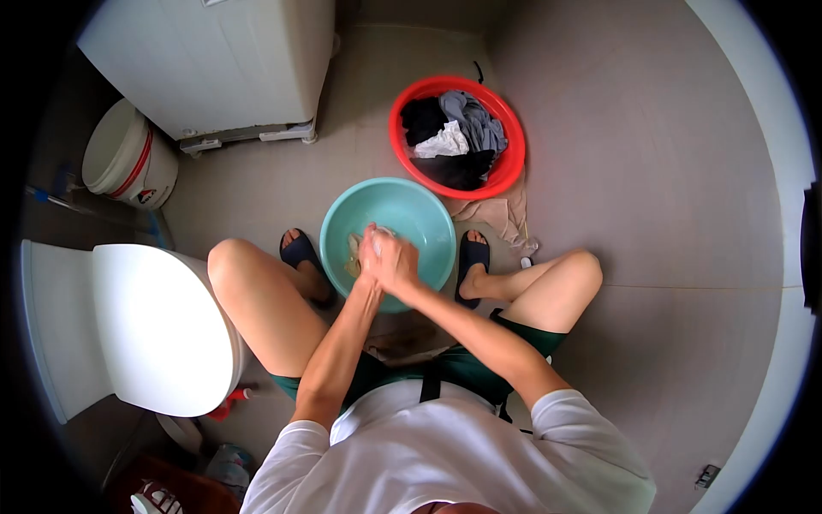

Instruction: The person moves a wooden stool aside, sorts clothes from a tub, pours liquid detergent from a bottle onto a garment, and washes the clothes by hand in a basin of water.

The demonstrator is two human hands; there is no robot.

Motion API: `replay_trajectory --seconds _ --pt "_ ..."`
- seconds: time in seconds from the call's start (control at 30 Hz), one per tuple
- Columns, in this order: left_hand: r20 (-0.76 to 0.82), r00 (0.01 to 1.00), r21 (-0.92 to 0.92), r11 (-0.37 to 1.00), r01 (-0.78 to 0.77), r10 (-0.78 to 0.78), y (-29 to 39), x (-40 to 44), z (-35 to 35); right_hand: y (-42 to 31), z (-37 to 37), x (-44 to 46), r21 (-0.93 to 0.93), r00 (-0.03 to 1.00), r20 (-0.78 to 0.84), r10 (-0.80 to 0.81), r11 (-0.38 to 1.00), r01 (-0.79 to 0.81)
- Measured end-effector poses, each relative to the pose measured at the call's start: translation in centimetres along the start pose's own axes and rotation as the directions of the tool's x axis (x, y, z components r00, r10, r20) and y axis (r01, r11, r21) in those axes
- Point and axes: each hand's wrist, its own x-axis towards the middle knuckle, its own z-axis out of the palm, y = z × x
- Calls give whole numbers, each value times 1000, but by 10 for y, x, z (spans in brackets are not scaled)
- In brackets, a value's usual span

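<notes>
A teal basin (pixel 437 227) stands on the floor between my feet. Over it, my left hand (pixel 369 255) and my right hand (pixel 396 262) are closed and pressed together. A pale, wet-looking cloth (pixel 353 254) shows beside my left hand, and a whitish bit pokes out between the fingers. My hands mostly cover it, so its kind is hidden. Both hands appear to grip this same cloth.
Beyond the basin sits a red tub (pixel 514 163) of dark, grey and white clothes. A beige cloth (pixel 497 212) lies beside it. To the left are a white toilet (pixel 163 325), a white bucket (pixel 158 176) and a large white appliance (pixel 231 77). A grey wall (pixel 651 171) rises right.
</notes>
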Motion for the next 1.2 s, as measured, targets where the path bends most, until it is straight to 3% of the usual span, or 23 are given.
replay_trajectory --seconds 0.03,0.07,0.17,0.23,0.27,0.3,0.33,0.4,0.47,0.5,0.57,0.6,0.63,0.7,0.73,0.83,0.9,0.93,0.97,1.03,1.07,1.17,1.2 --pt "-168 985 86 996 -7 22 -6 -13 31 5 5 -3 0 1000 -5 15 1000 -15" --pt "-551 835 79 995 53 0 -8 -22 106 6 10 -2 6 1000 -18 26 1000 -26" --pt "-532 838 204 979 -8 118 -16 -11 71 -2 -2 3 12 988 100 116 993 -117" --pt "5 1000 -74 997 0 0 -4 -1 -7 -29 -6 -46 49 986 3 -165 985 165" --pt "274 960 -161 981 106 -59 2 4 -47 -45 -17 -52 27 928 -155 -340 937 348" --pt "65 997 -83 996 41 -36 1 1 -22 -53 -24 -54 -24 815 -300 -497 857 514" --pt "-150 989 5 1000 -4 5 -4 -3 2 -49 -20 -51 119 969 -87 -231 963 240" --pt "-591 807 5 1000 -16 16 -10 -18 93 -6 -5 -9 44 1000 -2 -8 999 8" --pt "-590 803 119 993 -10 79 -13 -17 93 -2 -17 13 28 985 118 124 991 -128" --pt "-592 799 159 987 -13 106 -13 -15 93 -6 -15 0 48 995 98 33 998 -38" --pt "-124 992 13 999 35 -33 -10 3 -38 -37 -21 -47 64 985 64 -160 986 156" --pt "-140 990 -7 1000 27 -28 -8 0 -26 -54 -27 -57 99 888 -262 -377 905 413" --pt "-156 987 -27 999 18 -22 -7 -4 -12 -36 -16 -60 -26 888 -169 -427 903 429" --pt "-216 976 58 998 -28 40 -18 -14 18 -19 -10 -39 -91 994 94 -48 994 56" --pt "-557 829 157 987 45 50 -13 -25 114 6 1 -14 -8 994 70 85 996 -84" --pt "-558 822 314 945 86 111 -18 -13 71 -3 -19 -5 26 988 133 72 997 -76" --pt "3 998 36 997 69 -69 -4 -8 2 -27 -18 -37 36 984 -46 -173 984 174" --pt "-168 985 -28 999 35 -40 4 -15 41 -41 -20 -50 57 942 -169 -291 951 304" --pt "-133 990 -13 999 38 -39 1 -10 33 -50 -23 -53 121 879 -318 -355 904 409" --pt "-84 995 7 999 47 -46 -16 -11 9 -16 -12 -22 42 990 -39 -134 990 136" --pt "-546 837 148 987 61 30 -15 -22 106 -1 -8 -10 -20 996 89 5 1000 -4" --pt "-559 828 250 961 119 43 -18 -18 91 -5 -25 3 15 994 94 50 999 -52" --pt "-367 930 185 979 84 -11 -19 -12 56 -5 -11 -14 -80 997 75 -32 996 38"
